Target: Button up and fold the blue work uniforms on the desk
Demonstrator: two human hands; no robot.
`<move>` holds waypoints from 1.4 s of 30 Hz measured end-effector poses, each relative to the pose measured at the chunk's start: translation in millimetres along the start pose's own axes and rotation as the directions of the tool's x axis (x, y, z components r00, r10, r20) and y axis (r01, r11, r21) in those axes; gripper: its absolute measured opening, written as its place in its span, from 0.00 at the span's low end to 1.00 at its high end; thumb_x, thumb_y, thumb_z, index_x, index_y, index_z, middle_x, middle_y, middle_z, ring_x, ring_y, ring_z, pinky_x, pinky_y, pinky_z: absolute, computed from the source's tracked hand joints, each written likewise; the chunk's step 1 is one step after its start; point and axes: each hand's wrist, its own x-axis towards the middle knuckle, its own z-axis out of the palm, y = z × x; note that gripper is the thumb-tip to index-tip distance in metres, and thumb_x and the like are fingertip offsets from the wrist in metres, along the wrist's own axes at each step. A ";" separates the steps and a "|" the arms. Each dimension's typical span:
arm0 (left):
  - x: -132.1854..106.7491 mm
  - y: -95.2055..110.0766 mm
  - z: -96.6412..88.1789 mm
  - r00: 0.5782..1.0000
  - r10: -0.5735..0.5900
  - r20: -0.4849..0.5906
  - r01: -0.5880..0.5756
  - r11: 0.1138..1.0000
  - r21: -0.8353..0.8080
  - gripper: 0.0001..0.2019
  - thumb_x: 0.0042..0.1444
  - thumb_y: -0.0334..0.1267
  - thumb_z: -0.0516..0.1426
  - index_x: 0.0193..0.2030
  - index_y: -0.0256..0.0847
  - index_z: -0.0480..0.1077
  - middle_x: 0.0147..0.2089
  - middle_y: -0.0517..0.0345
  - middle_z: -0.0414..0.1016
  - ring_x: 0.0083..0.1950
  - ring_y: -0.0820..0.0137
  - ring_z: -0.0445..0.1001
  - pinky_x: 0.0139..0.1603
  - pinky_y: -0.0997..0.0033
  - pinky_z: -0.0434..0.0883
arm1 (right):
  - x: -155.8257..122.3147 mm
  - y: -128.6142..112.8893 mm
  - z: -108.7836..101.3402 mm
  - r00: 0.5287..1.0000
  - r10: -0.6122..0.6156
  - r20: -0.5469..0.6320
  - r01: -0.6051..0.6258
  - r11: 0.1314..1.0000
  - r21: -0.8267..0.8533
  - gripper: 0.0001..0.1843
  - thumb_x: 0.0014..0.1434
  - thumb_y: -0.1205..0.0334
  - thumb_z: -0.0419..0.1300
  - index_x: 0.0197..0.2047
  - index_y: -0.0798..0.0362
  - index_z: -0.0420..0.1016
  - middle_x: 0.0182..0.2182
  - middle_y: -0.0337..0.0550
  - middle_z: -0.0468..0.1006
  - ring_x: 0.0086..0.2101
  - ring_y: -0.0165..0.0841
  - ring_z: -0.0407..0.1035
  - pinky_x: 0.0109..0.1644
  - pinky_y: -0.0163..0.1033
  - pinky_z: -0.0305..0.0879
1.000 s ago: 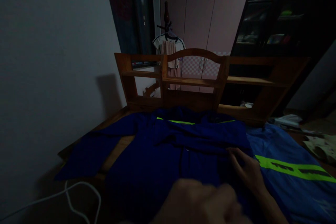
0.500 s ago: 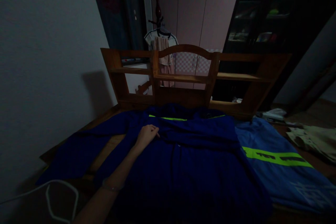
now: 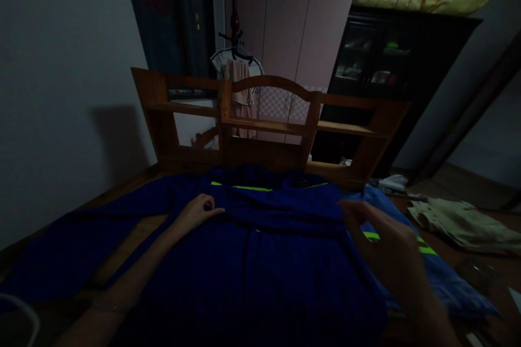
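A dark blue jacket (image 3: 260, 260) with thin yellow-green stripes lies spread out in front of me. One sleeve (image 3: 97, 222) stretches out to the left, while a fold of cloth runs across the chest. Over the left chest is my left hand (image 3: 199, 211), its fingers curled and the thumb held apart, with nothing seen in it. My right hand (image 3: 385, 233), somewhat blurred, hovers above the jacket's right edge; its fingers look apart and no cloth shows between them. Partly behind that hand lies a lighter blue garment (image 3: 448, 282) with a yellow-green band.
A wooden headboard with shelves (image 3: 266, 127) stands just beyond the jacket. The wall (image 3: 61, 92) is close on the left. Light-coloured folded cloth (image 3: 459, 222) lies at the right. A white cable (image 3: 24, 309) loops at lower left. Behind are pink wardrobe doors (image 3: 285, 38) and a dark cabinet (image 3: 427, 54).
My right hand has come into view at the right. My left hand has its thumb and fingers farther apart now. The camera has tilted up and shifted to the right.
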 end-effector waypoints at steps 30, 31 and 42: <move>-33.5 295.9 143.8 0.521 0.847 0.105 -0.784 0.427 0.450 0.17 0.63 0.26 0.41 0.51 0.26 0.65 0.44 0.39 0.69 0.37 0.66 0.72 0.27 0.70 0.65 | 160.5 144.2 70.3 0.977 -0.037 0.212 0.091 0.965 -0.248 0.17 0.63 0.59 0.49 0.35 0.58 0.77 0.33 0.46 0.78 0.33 0.33 0.71 0.38 0.32 0.60; -36.2 294.5 142.7 0.536 0.836 0.115 -0.781 0.439 0.444 0.17 0.63 0.26 0.41 0.52 0.26 0.65 0.43 0.40 0.69 0.36 0.66 0.72 0.27 0.70 0.65 | 161.8 145.1 74.5 0.974 -0.026 0.223 0.084 0.964 -0.253 0.17 0.62 0.60 0.49 0.34 0.58 0.77 0.32 0.45 0.78 0.33 0.33 0.71 0.37 0.32 0.60; 7.7 147.8 52.1 0.945 0.191 -0.266 -0.138 0.969 0.204 0.22 0.63 0.52 0.46 0.53 0.39 0.66 0.52 0.46 0.67 0.52 0.63 0.69 0.51 0.66 0.66 | 86.7 71.6 74.8 0.959 -0.247 0.140 0.281 0.897 -0.340 0.24 0.65 0.61 0.45 0.64 0.50 0.59 0.57 0.53 0.64 0.53 0.43 0.62 0.57 0.47 0.58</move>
